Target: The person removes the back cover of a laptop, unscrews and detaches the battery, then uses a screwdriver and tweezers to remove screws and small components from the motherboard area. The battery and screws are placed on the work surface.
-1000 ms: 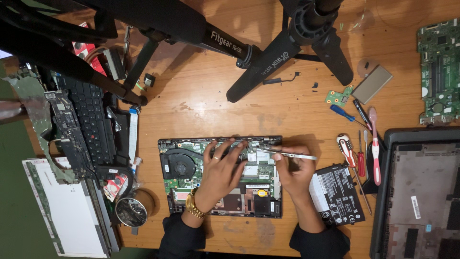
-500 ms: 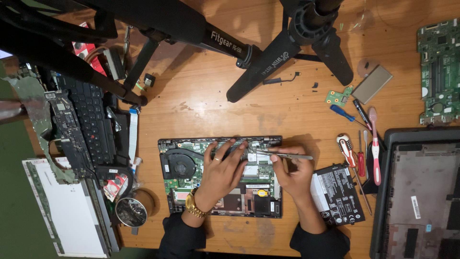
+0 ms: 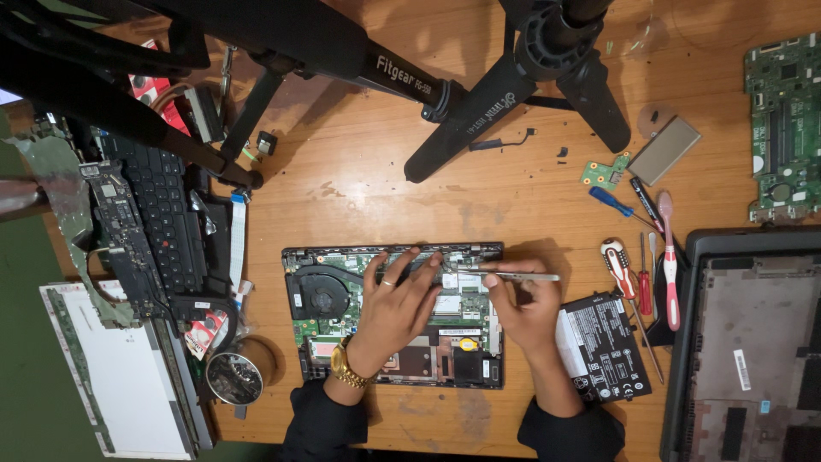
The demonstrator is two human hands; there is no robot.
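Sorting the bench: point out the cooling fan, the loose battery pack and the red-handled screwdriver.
cooling fan [image 3: 322, 299], head view, on its round black hub.
battery pack [image 3: 604, 346], head view, middle of its black labelled face.
red-handled screwdriver [image 3: 616, 263], head view, on its red-and-white handle.

left hand [image 3: 395, 301] hides board centre | laptop base [image 3: 753, 342] cut off right | tweezers [image 3: 513, 275] tip hidden

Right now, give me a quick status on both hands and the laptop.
Left hand flat on opened laptop. Right hand holds metal tool over board. Battery pack beside right wrist.
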